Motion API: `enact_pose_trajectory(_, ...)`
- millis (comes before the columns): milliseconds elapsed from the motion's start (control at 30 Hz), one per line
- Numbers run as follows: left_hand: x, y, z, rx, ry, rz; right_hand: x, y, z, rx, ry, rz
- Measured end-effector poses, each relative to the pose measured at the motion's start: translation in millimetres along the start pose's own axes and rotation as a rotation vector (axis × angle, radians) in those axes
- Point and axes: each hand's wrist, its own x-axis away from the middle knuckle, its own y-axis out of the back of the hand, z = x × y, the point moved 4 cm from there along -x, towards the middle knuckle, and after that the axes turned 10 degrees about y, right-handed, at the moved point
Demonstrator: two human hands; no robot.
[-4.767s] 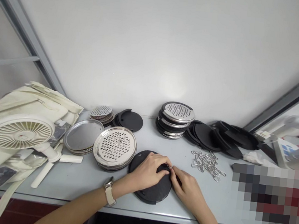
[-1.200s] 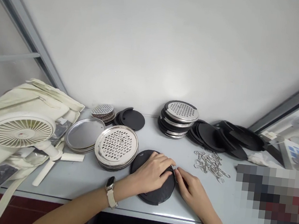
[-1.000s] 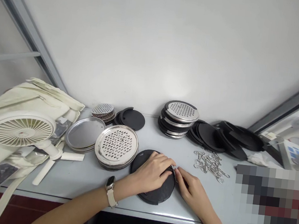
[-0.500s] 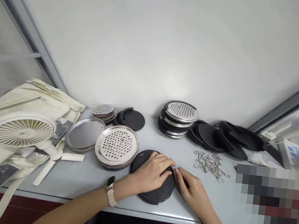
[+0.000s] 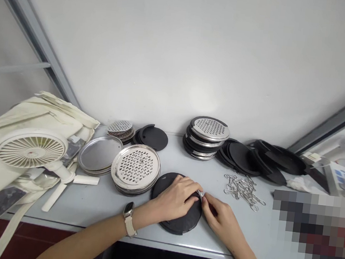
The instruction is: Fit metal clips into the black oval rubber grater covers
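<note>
A black round disc lies flat near the table's front edge. Over its top is my left hand, with curled fingers gripping the disc by its right rim. My right hand meets it at that rim, thumb and forefinger pinched on a small shiny metal hook, mostly hidden by the fingertips. To the right lies a loose heap of similar wire hooks. Left of the disc is a stack of round metal grater plates.
A stack of black-rimmed graters stands by the wall. Black dishes lie to its right. Plain metal discs, small grater plates and black discs sit left. A white fan rests by a cream bag.
Both hands stay at the disc's right rim, with only slight finger movement; more of the metal hook shows between them. The view has shifted slightly.
</note>
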Motion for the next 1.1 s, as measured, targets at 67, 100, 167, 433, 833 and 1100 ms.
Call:
enact_pose_trajectory(67,0.0,0.1,-0.1,0.015,0.0,0.001,0.5,-0.2,-0.8,0.008,-0.009,-0.006)
enact_pose_trajectory(100,-0.1,0.0,0.0,0.018,0.002,0.001,0.4,-0.3,-1.2,0.01,-0.015,-0.008)
enact_pose_trajectory(167,-0.1,-0.3,0.2,0.017,0.007,-0.001,0.1,-0.3,-1.7,0.012,-0.026,-0.012)
enact_pose_trajectory(433,0.7,-1.3,0.9,0.019,-0.008,-0.007,-1.1,1.0,2.4,-0.002,0.01,0.035)
enact_pose_trajectory(833,3.1,0.9,-6.4,-0.07,-0.037,0.048,-3.0,-3.6,-3.5,0.061,0.008,0.06)
enact_pose_trajectory(1100,1.6,0.9,-5.4,-0.044,-0.017,0.025,-2.8,-3.3,-2.8,0.041,-0.003,0.065)
